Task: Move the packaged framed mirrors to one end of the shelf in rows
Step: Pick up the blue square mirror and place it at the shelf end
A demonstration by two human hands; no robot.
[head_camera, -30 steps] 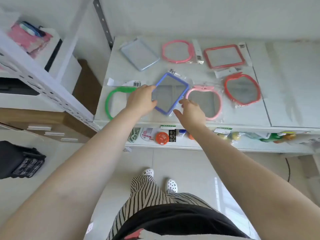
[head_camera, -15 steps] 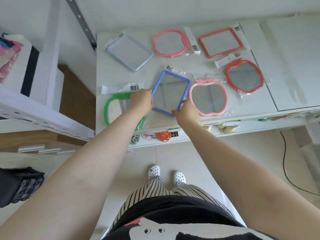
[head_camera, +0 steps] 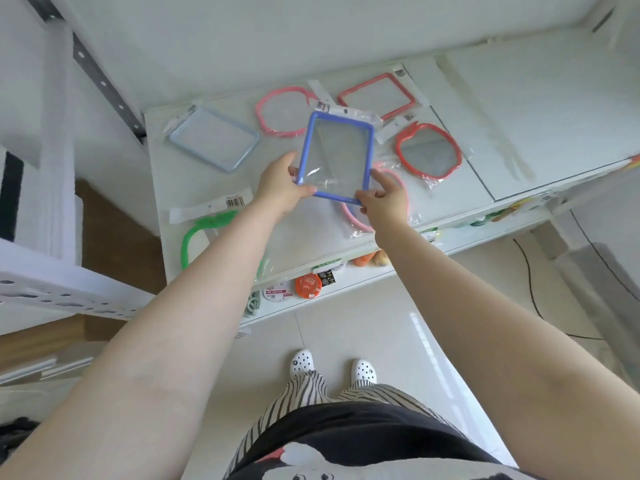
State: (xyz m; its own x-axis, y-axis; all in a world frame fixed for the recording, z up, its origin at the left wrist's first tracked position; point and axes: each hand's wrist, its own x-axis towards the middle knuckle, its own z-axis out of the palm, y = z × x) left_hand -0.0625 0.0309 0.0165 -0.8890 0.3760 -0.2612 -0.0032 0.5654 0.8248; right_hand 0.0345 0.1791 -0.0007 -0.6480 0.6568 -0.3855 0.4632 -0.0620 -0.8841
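We've got the rectangular mirror [head_camera: 337,157] held above the shelf [head_camera: 194,174] btwn left hand [head_camera: 282,187] & right hand [head_camera: 382,202]. Two mirrors behind it, one far left, one right, one under our left arm.

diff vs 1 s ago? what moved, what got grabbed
Both hands took hold of the blue-framed mirror: the left hand grips its left edge, the right hand pinches its near corner. It was lifted off the shelf and now hangs over the pink mirror. The other mirrors lie as before.
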